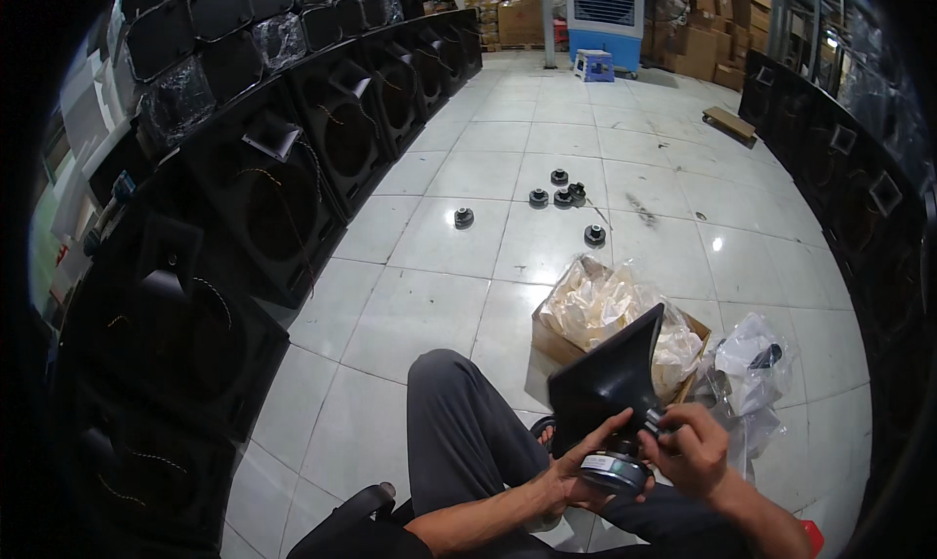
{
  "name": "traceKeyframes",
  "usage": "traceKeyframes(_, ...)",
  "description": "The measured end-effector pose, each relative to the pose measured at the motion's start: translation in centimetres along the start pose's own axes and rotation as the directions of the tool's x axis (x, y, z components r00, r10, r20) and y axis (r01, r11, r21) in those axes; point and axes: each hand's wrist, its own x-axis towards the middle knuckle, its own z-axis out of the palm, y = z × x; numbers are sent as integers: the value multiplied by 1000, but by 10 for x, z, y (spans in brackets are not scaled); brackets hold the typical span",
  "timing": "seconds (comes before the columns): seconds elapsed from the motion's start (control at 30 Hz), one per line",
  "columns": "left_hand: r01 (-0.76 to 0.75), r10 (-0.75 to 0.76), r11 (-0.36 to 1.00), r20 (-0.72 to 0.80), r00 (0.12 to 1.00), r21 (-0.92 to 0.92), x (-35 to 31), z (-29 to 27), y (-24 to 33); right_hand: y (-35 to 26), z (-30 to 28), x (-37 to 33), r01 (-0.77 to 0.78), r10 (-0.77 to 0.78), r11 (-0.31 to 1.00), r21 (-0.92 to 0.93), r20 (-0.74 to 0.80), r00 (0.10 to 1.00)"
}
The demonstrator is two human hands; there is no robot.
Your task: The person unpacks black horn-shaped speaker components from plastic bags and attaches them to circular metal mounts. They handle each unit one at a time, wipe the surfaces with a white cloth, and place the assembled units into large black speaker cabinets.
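Above my lap is a black flared speaker horn (607,383), its wide mouth tilted up and away to the left. A round dark compression driver (617,469) with a pale label sits at the horn's narrow end. My left hand (576,476) is wrapped round the driver from the left and below, thumb up along the horn's neck. At the neck's right side, the fingers of my right hand (698,450) are pinched together. Whatever lies between those fingertips is too small to make out. Behind the horn stands an open cardboard box (549,342) filled with crumpled plastic bags.
Several compression drivers (539,198) stand on the tiled floor ahead. Black speaker cabinets (283,183) with loose wires line the left, and more cabinets (830,159) the right. Clear plastic bags (752,373) lie beside the box. A blue stool (595,66) and an air cooler (605,12) stand far back.
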Motion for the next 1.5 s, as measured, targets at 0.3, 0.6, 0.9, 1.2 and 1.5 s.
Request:
traceKeyframes(0.3, -220, 182, 969, -272, 945, -114, -3, -3, 17, 8, -9, -5, -478, 416, 838, 262, 260, 871)
traceKeyframes(0.6, -362, 452, 708, 4, 892, 606, 21, 5, 2, -9, 18, -12, 15, 27, 998, -69, 563, 826)
traceKeyframes(0.9, -264, 846, 426, -278, 455, 865, 25, -2, -5, -27, 51, -38, -138, 241, 951, -276, 385, 891)
traceKeyframes(1.2, 15, 736, -399, 310, 602, 917, 0, -35, 2, 14, 48, -34, -251, 207, 965, 79, 358, 911)
traceKeyframes(1.5, -234, 663, 521, -216, 717, 821, 9, -15, 10, 17, 22, -30, -235, 127, 954, 188, 454, 882)
